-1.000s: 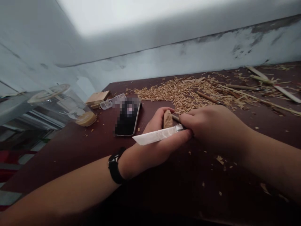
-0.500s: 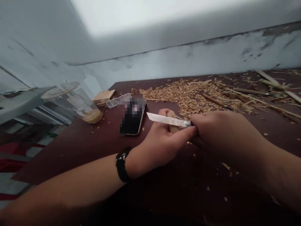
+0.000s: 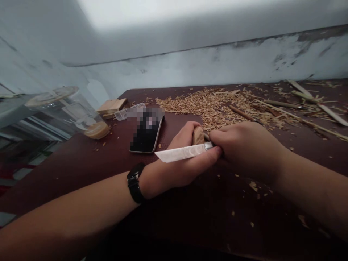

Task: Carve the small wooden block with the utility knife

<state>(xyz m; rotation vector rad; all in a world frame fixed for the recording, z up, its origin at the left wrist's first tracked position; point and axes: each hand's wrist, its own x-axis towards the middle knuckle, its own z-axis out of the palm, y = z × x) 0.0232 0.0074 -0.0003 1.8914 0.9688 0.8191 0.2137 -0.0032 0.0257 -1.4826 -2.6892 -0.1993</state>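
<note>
Watch [image 3: 135, 183]: one, black, strapped on our left wrist.
Left hand [image 3: 176, 168]: one, fingers curled around the wood piece [image 3: 198, 136], thumb reaching to the metal collar of the knife [image 3: 181, 153].
Right hand [image 3: 246, 148]: one, clenched around the knife's handle, which our fingers mostly hide.
Knife: one, its broad pale blade pointing left over our left hand.
Wood piece: one, light brown, in our left hand, just beyond the blade; its lower part is hidden.
Table [image 3: 81, 165]: one, dark red, under everything we have laid out.
Phone [image 3: 148, 136]: one, lying left of our hands, partly pixelated.
Cup [image 3: 96, 129]: one, clear, with a little tan drink at the bottom, left of the phone.
Plastic case [image 3: 122, 115]: one, clear, near the phone's far end.
Wood chips [image 3: 214, 110]: one broad heap beyond our hands, too many to count.
Slim tools [image 3: 241, 112]: two, with brown shafts, among the chips.
Wooden blocks [image 3: 112, 106]: a small stack beside the case; we cannot tell how many.
Wall [image 3: 174, 70]: pale and stained, behind the table.
</note>
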